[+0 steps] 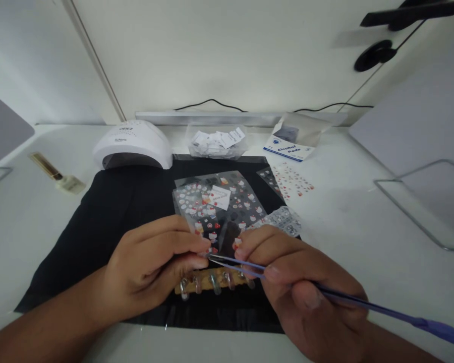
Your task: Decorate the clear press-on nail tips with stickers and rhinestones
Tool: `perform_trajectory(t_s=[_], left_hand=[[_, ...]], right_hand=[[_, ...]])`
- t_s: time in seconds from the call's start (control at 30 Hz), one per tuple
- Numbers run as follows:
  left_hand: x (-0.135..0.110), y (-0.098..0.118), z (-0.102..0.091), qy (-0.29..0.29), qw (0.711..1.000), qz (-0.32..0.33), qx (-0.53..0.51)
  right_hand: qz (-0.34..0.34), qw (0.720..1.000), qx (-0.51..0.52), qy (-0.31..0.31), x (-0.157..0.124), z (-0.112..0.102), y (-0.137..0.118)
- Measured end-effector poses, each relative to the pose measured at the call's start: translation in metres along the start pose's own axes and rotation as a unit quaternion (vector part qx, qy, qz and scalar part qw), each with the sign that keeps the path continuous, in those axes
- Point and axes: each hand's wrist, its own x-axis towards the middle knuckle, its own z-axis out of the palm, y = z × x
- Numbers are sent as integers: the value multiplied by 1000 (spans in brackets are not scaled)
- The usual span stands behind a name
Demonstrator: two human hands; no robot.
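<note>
Between both hands, purple tweezers point(382, 308) sit gripped in the right hand point(310, 292), tips right at the left hand point(147, 267)'s bunched fingertips (can't tell if those grip anything). Just nearer: tan strip point(205, 283) with shiny nail-like tips. Just beyond the hands: sticker sheets point(247, 194). Farther past the left: white domed device point(136, 143).

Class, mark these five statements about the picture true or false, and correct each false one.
1. The right hand holds purple tweezers. True.
2. The left hand holds the bottle. False: the bottle lies on the white table; the left hand is at the tweezers' tips.
3. Patterned sheets lie on the black mat. True.
4. The alcohol pads box is closed. False: it is open.
5. The domed device is white. True.
</note>
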Motion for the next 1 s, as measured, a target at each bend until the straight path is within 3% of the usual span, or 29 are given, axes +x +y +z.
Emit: perform_trajectory(t_s=[1.0], left_hand=[[-2,2,-1,-8,999,-25,-47]], right_hand=[[10,1000,22,-16,-2,-3,-1]])
